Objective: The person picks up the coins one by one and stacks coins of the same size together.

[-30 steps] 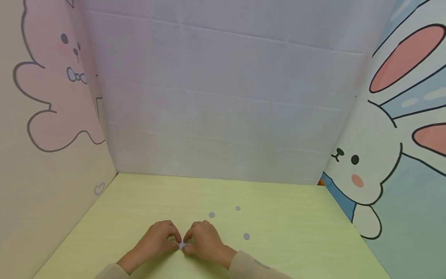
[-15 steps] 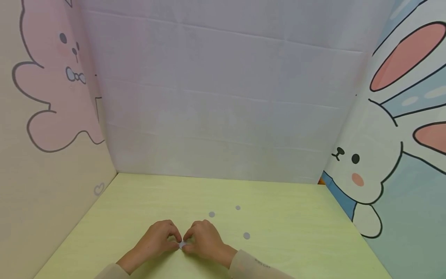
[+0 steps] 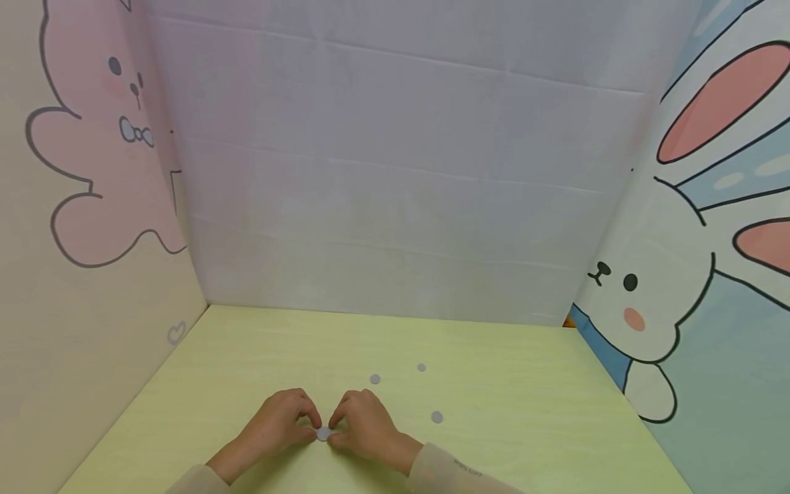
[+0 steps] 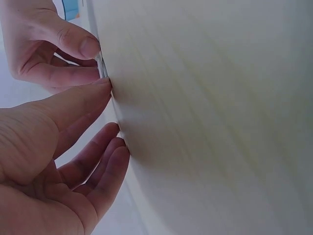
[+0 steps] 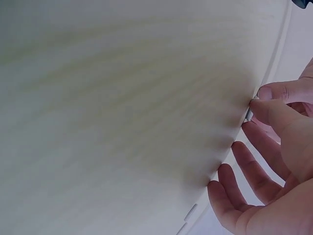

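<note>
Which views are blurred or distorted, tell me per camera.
Head view: even soft light, sharp, wide-angle bend at the edges; the disc between left hand and right hand is small but clear. Left wrist view: table smeared, curved by the lens. Right wrist view: same blur; fingers fairly sharp.

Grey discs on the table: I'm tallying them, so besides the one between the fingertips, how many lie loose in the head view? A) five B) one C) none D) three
D: three loose discs lie on the table beyond and to the right of the left hand and right hand, which meet at a fourth disc.
</note>
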A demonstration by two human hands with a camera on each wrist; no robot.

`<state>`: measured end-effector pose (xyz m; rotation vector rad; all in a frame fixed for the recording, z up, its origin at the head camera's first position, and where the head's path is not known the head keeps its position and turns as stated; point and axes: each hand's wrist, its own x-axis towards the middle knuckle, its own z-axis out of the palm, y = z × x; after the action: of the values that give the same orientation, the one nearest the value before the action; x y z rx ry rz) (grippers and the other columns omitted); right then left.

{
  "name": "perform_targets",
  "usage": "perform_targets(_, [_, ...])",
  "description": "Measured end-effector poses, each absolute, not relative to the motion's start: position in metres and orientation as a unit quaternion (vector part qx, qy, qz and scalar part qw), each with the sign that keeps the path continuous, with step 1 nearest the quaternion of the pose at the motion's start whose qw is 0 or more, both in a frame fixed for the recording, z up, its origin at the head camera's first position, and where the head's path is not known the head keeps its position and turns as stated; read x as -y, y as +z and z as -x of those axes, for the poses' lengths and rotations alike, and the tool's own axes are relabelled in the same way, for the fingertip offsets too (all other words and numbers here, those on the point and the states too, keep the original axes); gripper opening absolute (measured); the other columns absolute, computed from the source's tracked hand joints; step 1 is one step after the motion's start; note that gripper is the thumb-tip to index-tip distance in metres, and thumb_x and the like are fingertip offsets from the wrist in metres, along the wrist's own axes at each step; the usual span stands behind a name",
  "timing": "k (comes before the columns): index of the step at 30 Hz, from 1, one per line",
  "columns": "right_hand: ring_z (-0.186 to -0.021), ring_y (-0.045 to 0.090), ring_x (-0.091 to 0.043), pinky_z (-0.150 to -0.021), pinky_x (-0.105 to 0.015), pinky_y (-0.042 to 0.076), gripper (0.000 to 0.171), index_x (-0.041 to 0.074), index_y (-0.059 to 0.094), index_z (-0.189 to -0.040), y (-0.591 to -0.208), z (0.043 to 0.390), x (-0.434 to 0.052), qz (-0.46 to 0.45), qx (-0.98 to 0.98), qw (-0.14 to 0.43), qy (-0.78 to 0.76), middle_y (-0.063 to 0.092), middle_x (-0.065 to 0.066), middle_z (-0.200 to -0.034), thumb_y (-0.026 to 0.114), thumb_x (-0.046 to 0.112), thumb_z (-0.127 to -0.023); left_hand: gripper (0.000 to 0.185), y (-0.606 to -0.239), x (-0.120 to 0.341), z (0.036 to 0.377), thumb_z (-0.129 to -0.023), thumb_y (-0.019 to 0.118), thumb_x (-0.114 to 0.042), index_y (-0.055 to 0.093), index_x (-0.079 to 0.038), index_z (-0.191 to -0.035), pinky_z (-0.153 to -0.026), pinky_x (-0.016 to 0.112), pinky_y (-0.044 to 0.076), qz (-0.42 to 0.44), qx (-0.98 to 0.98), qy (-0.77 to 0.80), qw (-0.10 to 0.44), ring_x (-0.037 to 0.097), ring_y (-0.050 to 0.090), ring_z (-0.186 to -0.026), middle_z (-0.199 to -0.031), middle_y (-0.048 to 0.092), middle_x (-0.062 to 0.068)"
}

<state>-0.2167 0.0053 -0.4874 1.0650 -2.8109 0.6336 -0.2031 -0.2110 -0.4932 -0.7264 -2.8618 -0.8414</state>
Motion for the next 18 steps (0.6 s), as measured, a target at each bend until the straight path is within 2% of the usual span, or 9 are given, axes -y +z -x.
perform_targets(18, [-0.075,0.047,0.003,-0.067,-0.014,0.036,0.008,0.025,0.087,-0.085,-0.4921,0.2191,-0.0022,-0.34,0.917,0.045,0.205,0.069,0.015,-0.087,0.092,0.031,-0.082,0.015,-0.4916,0.2112,0.2013,-0.08,0.094,-0.015,0.082,-0.025,-0.081,-0.075,0.03,0.054,0.237,0.93,-0.28,0.033,0.013,0.066,-0.086,-0.092,0.069,-0.015])
